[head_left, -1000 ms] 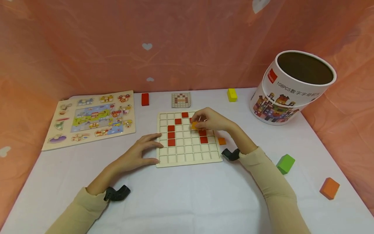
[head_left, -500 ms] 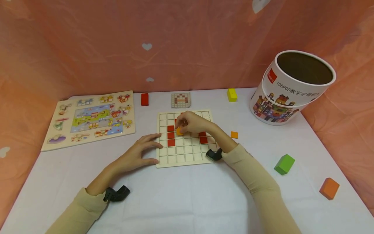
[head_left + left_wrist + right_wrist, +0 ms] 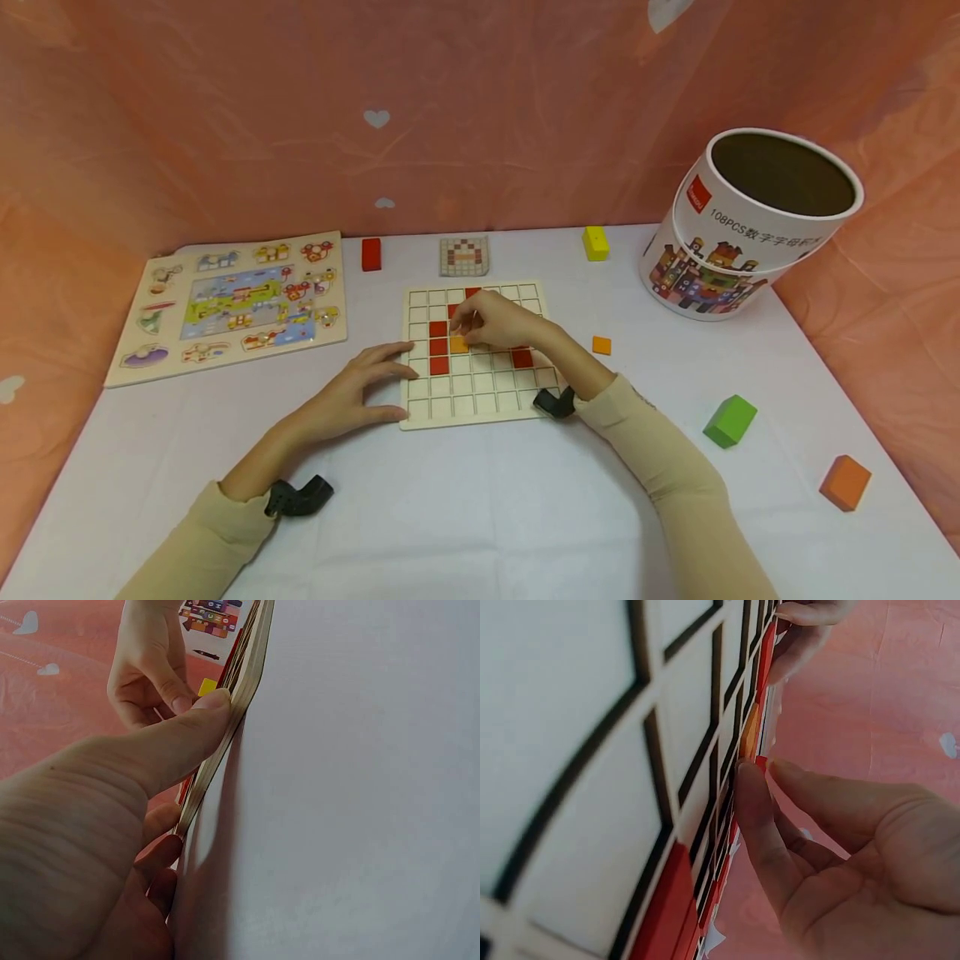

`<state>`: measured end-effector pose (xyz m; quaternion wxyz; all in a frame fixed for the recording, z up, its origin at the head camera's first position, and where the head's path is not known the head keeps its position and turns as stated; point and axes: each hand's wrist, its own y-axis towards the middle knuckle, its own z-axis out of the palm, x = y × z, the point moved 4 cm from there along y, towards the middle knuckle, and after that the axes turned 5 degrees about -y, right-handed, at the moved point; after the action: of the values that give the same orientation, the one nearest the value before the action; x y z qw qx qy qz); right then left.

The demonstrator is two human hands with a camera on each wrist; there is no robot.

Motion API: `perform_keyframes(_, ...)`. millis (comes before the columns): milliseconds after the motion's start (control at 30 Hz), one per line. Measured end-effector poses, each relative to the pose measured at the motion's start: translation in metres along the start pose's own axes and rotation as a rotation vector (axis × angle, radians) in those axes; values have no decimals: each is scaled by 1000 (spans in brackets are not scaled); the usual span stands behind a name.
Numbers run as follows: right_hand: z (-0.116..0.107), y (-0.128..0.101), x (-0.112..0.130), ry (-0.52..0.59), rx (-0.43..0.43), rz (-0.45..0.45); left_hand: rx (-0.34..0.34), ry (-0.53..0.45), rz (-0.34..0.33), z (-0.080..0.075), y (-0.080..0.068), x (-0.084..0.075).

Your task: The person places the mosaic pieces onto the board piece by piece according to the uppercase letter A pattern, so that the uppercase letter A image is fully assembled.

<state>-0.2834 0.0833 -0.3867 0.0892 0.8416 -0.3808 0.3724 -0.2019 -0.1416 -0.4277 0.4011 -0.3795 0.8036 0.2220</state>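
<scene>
A white wooden grid board (image 3: 487, 405) lies mid-table with several red tiles (image 3: 439, 347) set in its cells. An orange tile (image 3: 459, 343) lies in a cell beside the left red column. My right hand (image 3: 483, 322) hovers over it, and the fingertips (image 3: 747, 776) rest at its edge without pinching; the same tile (image 3: 750, 732) looks seated in the right wrist view. My left hand (image 3: 352, 398) lies at the board's left front corner. Its thumb (image 3: 165, 742) presses along the board's edge (image 3: 247, 682) and its fingers are spread on the rim.
A loose orange tile (image 3: 601, 345) lies right of the board. A green block (image 3: 731, 420) and an orange block (image 3: 846, 482) sit at the right, near a round tub (image 3: 750, 233). A yellow block (image 3: 596, 242), a pattern card (image 3: 464, 256), a red block (image 3: 372, 254) and an animal puzzle (image 3: 232, 304) are further back.
My right hand carried the orange tile leftwards across the board and set it down in a cell beside the red column. My left hand has stayed put.
</scene>
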Motion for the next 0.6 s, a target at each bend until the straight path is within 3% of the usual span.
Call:
perform_keyframes(300, -7, -12, 0, 54, -49, -45, 0, 1, -12, 1, 0, 1)
perform_keyframes(600, -35, -59, -31, 152, -177, 8, -2, 1, -16, 1, 0, 2)
